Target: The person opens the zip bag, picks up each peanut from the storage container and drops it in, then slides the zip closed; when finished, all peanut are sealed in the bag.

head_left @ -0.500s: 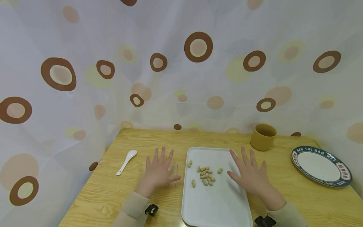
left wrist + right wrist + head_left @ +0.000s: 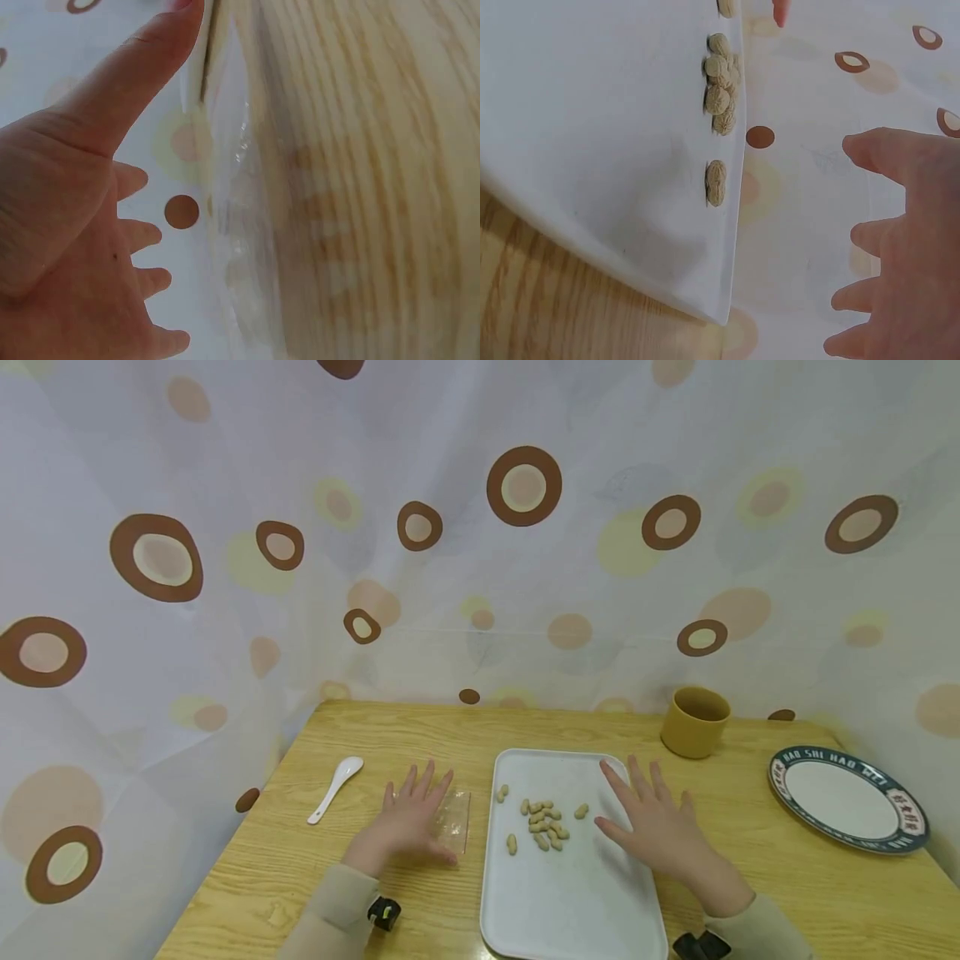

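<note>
My left hand [image 2: 405, 820] hovers with spread fingers over a clear plastic bag [image 2: 454, 820] on the table, partly hiding it; nothing is in its grasp. In the left wrist view the bag [image 2: 244, 187] lies to the side of the palm, apart from it. My right hand [image 2: 660, 828] is above the right edge of a white rectangular tray [image 2: 577, 902], its fingers spread and holding nothing. Several unshelled peanuts [image 2: 542, 827] lie on the tray, mostly clustered left of centre. One lone peanut [image 2: 715, 183] shows near the tray's far side in the right wrist view.
A white ceramic spoon [image 2: 335, 789] lies on the wooden table [image 2: 247, 893] at the left. At the back right stands a mustard-yellow cup [image 2: 694, 723]. A dark-rimmed plate [image 2: 847, 797] is on the far right. Behind hangs a dotted curtain [image 2: 480, 560].
My left hand has shifted left and toward me, uncovering more of the plastic bag. The right hand has moved slightly left. Peanuts and tray stay put.
</note>
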Tool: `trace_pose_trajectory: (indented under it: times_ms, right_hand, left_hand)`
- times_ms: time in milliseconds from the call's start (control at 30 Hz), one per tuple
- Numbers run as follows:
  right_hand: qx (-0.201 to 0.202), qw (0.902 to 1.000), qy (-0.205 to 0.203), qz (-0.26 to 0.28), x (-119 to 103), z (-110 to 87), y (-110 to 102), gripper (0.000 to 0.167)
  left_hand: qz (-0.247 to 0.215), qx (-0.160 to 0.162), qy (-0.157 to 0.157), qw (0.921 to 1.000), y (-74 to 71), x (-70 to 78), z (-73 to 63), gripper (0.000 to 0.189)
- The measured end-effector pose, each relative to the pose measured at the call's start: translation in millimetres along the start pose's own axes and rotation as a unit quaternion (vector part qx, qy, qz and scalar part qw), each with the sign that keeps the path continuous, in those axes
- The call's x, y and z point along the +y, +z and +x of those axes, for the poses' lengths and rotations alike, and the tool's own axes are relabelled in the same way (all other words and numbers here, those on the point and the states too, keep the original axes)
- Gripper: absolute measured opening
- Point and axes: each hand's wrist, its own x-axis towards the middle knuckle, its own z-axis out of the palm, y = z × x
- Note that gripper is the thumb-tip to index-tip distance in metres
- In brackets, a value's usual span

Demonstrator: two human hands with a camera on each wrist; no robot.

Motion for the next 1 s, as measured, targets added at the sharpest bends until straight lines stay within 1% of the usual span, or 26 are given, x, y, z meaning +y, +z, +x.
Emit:
trace_pose_trajectory:
  times_ms: [100, 233, 333, 400, 500, 633, 733, 800, 867, 1000]
  right_hand:
    - [-0.005, 0.9997, -0.011, 0.021, -3.9, 1.2, -3.0, 0.077]
    - [-0.012, 0.9975, -0.034, 0.061, -10.4, 5.1, -7.5, 0.077]
    - [-0.013, 0.9958, -0.049, 0.077, -16.2, 8.5, -10.7, 0.078]
    - [-0.020, 0.9943, -0.056, 0.089, -19.8, 10.8, -12.7, 0.078]
    - [-0.041, 0.9898, -0.064, 0.120, -24.6, 14.5, -15.2, 0.079]
    - [-0.081, 0.9772, -0.072, 0.183, -30.8, 19.1, -16.6, 0.081]
    - [-0.111, 0.9636, -0.075, 0.231, -35.1, 22.5, -16.2, 0.080]
    - [-0.126, 0.9559, -0.076, 0.254, -37.4, 25.0, -14.8, 0.080]
    - [-0.135, 0.9497, -0.077, 0.272, -39.6, 27.4, -12.7, 0.079]
    - [-0.142, 0.9421, -0.071, 0.295, -43.3, 31.2, -6.3, 0.078]
  left_hand:
    - [-0.016, -0.008, 0.014, 0.9997, -0.5, -4.0, 0.0, 0.126]
    - [-0.021, -0.020, 0.020, 0.9994, -0.7, -7.4, 1.1, 0.124]
    - [-0.030, -0.031, 0.026, 0.9987, -1.0, -8.6, 1.9, 0.121]
    - [-0.035, -0.036, 0.030, 0.9983, -0.8, -9.2, 2.0, 0.119]
    - [-0.037, -0.042, 0.033, 0.9979, -0.3, -9.8, 1.4, 0.116]
    - [-0.048, -0.051, 0.029, 0.9971, 1.1, -10.9, -1.2, 0.112]
    - [-0.057, -0.055, 0.026, 0.9965, 1.4, -11.2, -2.3, 0.108]
    - [-0.064, -0.057, 0.026, 0.9960, 1.1, -11.0, -2.8, 0.106]
    - [-0.068, -0.056, 0.028, 0.9958, 1.2, -11.0, -3.1, 0.105]
    - [-0.069, -0.049, 0.034, 0.9958, 2.3, -11.3, -3.5, 0.101]
